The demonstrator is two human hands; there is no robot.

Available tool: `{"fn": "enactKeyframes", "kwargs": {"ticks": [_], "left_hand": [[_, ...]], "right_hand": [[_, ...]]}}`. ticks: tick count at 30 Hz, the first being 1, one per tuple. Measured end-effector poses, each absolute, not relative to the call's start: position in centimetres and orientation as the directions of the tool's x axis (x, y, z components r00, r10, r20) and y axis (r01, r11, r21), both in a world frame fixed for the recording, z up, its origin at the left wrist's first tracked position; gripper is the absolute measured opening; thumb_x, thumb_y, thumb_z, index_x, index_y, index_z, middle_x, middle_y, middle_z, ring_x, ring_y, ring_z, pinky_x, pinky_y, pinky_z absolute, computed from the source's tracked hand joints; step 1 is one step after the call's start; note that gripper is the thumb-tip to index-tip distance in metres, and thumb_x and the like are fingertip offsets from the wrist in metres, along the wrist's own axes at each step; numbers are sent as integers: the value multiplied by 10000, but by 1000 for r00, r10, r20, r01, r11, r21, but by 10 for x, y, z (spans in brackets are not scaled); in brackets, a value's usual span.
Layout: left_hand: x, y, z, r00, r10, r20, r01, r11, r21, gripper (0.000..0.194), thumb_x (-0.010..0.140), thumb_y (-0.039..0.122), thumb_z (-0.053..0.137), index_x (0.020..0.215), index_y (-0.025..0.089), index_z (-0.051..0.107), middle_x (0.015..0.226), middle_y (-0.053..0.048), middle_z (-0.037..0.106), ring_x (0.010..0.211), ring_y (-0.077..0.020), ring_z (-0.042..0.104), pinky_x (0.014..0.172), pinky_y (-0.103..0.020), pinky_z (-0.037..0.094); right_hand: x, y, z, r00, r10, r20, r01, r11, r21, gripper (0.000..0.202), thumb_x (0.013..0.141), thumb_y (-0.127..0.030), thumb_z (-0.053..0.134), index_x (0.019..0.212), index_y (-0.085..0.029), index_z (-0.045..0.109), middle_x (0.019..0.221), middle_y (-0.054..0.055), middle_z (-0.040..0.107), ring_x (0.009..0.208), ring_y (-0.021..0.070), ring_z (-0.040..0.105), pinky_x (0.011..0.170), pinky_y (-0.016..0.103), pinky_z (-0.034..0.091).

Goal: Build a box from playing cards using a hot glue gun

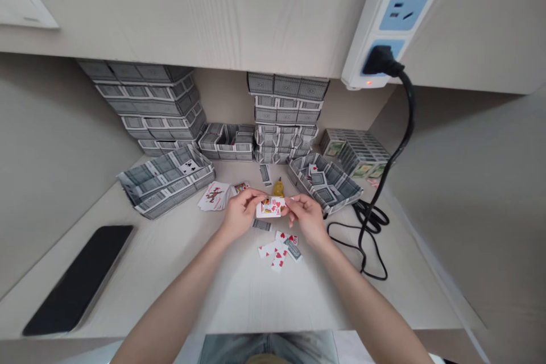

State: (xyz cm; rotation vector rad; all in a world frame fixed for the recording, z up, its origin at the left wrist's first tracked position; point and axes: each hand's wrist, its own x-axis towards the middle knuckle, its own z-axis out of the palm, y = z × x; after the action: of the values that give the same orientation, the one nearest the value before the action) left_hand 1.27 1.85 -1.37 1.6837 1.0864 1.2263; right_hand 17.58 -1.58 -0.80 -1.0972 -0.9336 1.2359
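Observation:
Over the middle of the desk, my left hand (241, 213) pinches the left end of a playing card with a king on it (267, 210). My right hand (309, 217) closes its fingers on the right end, where a red ten shows against the king. Just behind the cards is a yellow object with a dark pointed tip (278, 187), partly hidden. Below my hands lie folded or cut heart cards (279, 256) and a grey card back (261, 224). Beside my left hand rests a pile of cards with a joker on top (214, 196).
A card-built tray (147, 196) stands left, another (336, 179) right, with loose pieces inside. Tall stacks of card-built boxes (157, 107) (286, 116) rise behind. A black phone-like slab (81, 278) lies left. A black cable (409, 119) hangs from the power strip (401, 17) and coils at right.

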Motion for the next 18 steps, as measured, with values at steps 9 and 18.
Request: {"fn": "enactKeyframes", "kwargs": {"ticks": [9, 18], "left_hand": [[7, 17, -4, 362, 915, 176, -203, -107, 973, 275, 765, 390, 498, 738, 160, 647, 946, -95, 669, 878, -226, 623, 722, -350, 514], [18, 18, -11, 352, 928, -118, -33, 139, 990, 261, 638, 371, 675, 794, 163, 675, 772, -41, 695, 648, -158, 624, 584, -264, 492]], "right_hand": [[179, -15, -11, 124, 991, 59, -118, 74, -990, 251, 704, -413, 613, 668, -180, 528, 504, -24, 592, 324, 65, 389, 328, 202, 345], [177, -21, -17, 39, 991, 124, 93, 120, -988, 245, 772, -430, 533, 702, -196, 545, 536, -36, 561, 376, 84, 432, 380, 212, 360]]}}
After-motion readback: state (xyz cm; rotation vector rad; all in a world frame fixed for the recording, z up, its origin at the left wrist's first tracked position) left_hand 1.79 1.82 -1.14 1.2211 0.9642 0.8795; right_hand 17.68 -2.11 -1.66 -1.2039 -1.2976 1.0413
